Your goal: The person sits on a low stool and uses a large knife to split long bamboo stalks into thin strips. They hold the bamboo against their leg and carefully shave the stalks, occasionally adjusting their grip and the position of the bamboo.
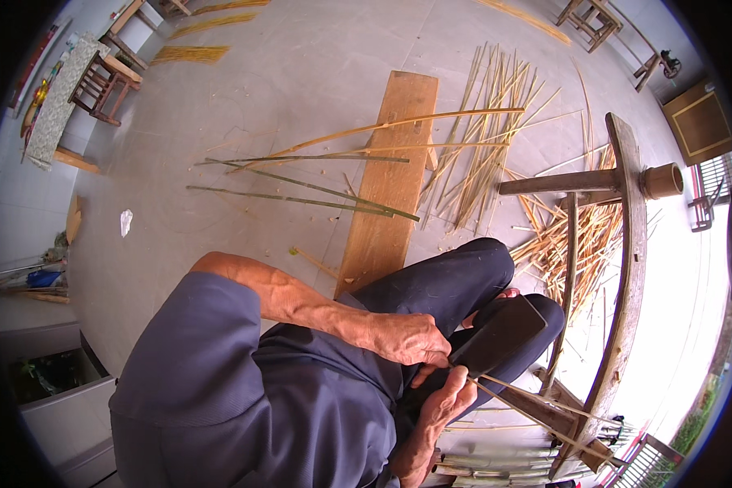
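My left hand [410, 340] has its fingers curled in beside the near end of a broad dark blade [501, 335], which lies over my bent leg; what those fingers grip is hidden. Just below it, my right hand [446, 396] pinches thin bamboo strips [524, 398] between thumb and fingers, close to the blade's lower corner. Two strips run from this hand towards the lower right, across a wooden frame [628, 305]. The two hands nearly touch above my lap.
Ahead stands a low wooden bench [396, 165] with long strips across it. Split strips [488, 140] and a tangled heap of shavings [579, 244] lie on the floor. Bamboo poles [494, 466] lie at the lower right. A wooden chair [105, 88] stands by a table [58, 100] at the upper left.
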A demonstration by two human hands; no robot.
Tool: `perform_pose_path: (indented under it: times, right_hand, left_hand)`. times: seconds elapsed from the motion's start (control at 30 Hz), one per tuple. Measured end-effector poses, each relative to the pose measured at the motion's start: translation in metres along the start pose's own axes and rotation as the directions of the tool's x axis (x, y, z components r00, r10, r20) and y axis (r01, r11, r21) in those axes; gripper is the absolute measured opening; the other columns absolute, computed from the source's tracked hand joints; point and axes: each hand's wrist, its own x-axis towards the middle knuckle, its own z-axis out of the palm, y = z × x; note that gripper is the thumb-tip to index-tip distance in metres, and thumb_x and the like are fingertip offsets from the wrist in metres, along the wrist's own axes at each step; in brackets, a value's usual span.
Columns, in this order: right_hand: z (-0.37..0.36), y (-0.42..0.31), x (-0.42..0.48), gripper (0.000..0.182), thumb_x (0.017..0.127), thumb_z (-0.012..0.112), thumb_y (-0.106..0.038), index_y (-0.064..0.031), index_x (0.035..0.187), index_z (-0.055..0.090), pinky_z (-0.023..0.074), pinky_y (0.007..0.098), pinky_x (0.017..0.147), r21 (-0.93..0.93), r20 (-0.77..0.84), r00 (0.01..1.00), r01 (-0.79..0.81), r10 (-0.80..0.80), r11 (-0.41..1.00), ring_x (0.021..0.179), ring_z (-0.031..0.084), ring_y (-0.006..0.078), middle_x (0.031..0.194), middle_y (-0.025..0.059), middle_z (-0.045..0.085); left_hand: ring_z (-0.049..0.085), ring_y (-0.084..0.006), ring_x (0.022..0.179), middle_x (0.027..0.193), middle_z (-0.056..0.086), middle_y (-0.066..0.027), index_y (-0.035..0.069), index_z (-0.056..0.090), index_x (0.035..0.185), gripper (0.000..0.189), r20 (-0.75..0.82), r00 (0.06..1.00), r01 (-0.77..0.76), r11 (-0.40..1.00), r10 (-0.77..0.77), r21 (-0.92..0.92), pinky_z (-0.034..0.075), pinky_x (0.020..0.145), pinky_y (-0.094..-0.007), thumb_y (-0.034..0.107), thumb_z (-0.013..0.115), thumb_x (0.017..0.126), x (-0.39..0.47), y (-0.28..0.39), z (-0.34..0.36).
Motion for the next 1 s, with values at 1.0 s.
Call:
perform_pose_path:
  times: [1.0]
  right_hand:
    - [-0.070,-0.013,0.015,0.044,0.095,0.058,-0.041,0.0002,0.104,0.044,0.0451,0.0331,0.036,0.481,-0.357,0.920,0.033,0.161,0.876,0.041,0.052,0.0238,0.061,0.0158,0.055]
  left_hand:
    - [0.032,-0.0072,0.043,0.056,0.039,0.0026,0.009,0.053,0.088,0.039,-0.116,0.993,-0.100,0.607,0.012,-0.788,0.026,0.041,-0.0234,0.043,0.047,0.104,0.087,0.009,-0.011]
